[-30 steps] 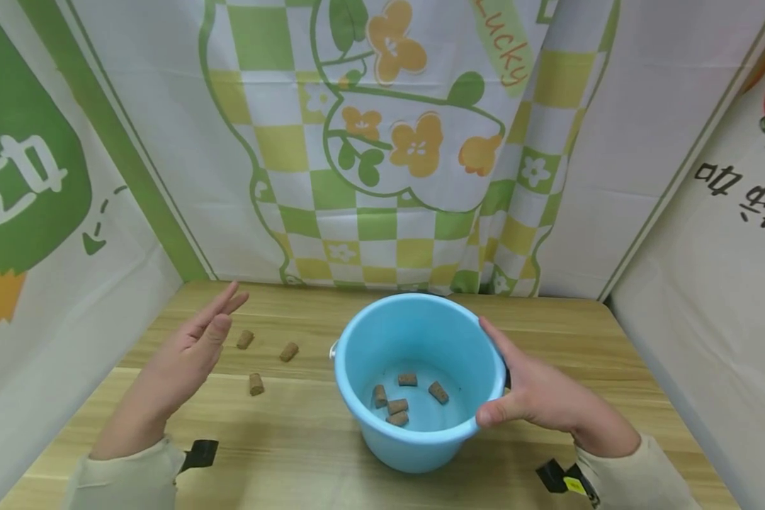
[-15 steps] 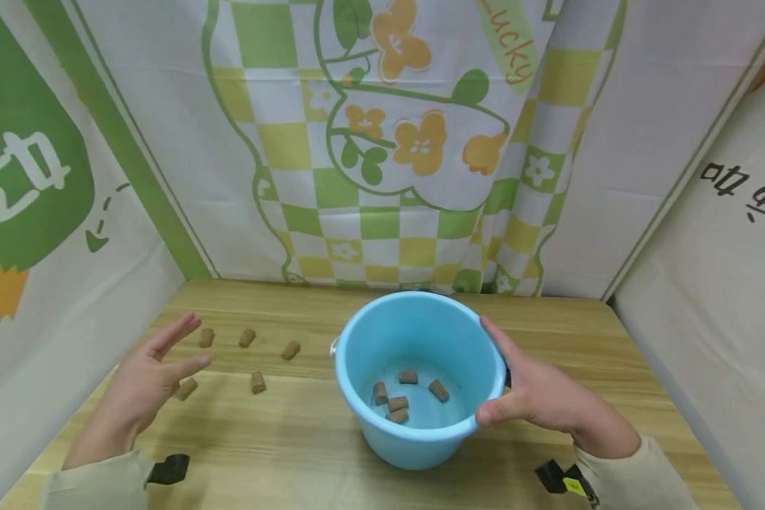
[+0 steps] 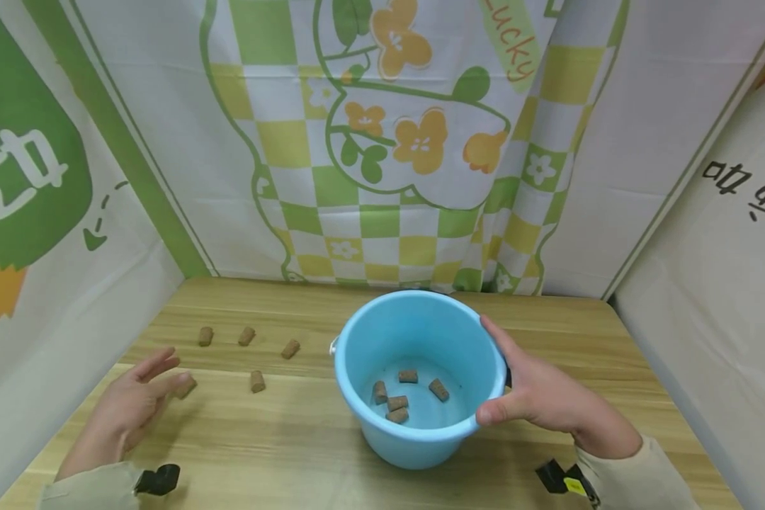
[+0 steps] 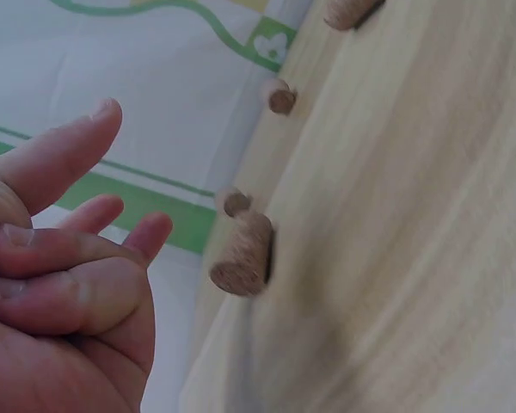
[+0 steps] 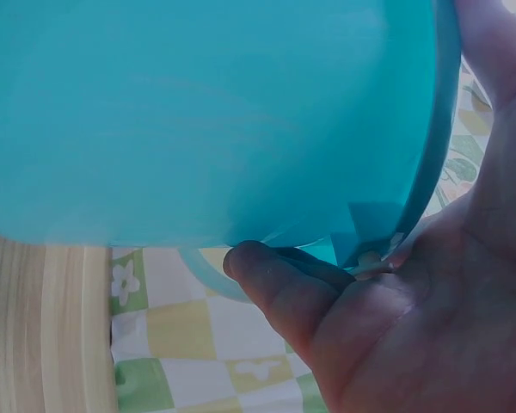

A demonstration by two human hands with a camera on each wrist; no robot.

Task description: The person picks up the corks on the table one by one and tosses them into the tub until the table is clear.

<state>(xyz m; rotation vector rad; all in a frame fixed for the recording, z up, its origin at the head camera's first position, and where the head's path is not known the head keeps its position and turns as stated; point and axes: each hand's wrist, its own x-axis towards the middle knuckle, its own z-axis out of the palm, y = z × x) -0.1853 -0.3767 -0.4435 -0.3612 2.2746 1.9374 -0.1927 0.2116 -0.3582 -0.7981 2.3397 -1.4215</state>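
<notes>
- On the wooden table, toward its left edge, lies the near-left cork, just beside the fingertips of the left hand.
- Left hand: positioned near the table's left edge; thumb clear of the fingers, two fingers folded toward the palm, others extended. The left wrist view shows a small gap between fingertips and cork.
- Back-left cork: farther back than the left hand, closest to the table's back left corner.
- Back-middle cork: right of the back-left cork.
- Right-hand cork: farthest from the left edge, nearest the bucket.
- Front cork: between the left hand and the bucket.
- Blue bucket: upright, slightly right of the table's middle.
- Right hand: clamped on the bucket's right rim, thumb at the near side, fingers farther back; well apart from the left hand.
- Bucket corks: five on the bucket floor, three grouped at left, one behind, one at right.
- Printed cloth: hangs behind the table's back edge.
</notes>
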